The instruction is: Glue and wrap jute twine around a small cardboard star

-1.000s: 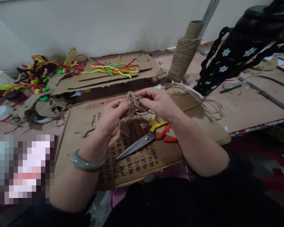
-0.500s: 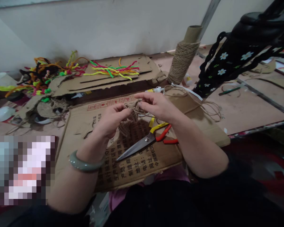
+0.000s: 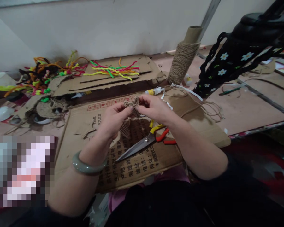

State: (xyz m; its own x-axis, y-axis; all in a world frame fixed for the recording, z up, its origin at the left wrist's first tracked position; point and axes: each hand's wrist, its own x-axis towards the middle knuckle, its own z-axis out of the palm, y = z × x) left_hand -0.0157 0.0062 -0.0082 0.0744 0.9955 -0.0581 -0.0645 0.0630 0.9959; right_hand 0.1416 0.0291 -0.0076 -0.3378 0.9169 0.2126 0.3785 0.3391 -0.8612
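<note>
Two hands, one pair of scissors [image 3: 144,142], one twine spool [image 3: 182,60], one glue tube [image 3: 153,91] and seemingly two cardboard sheets [image 3: 85,126] were visible.

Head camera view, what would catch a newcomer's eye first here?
Both hands, left hand and right hand, pinch a small jute twine piece above the printed cardboard sheet. Below lie scissors with yellow and red handles. Bright pipe cleaners sprawl at the back, left of a twine spool.

head view, down, close above
</note>
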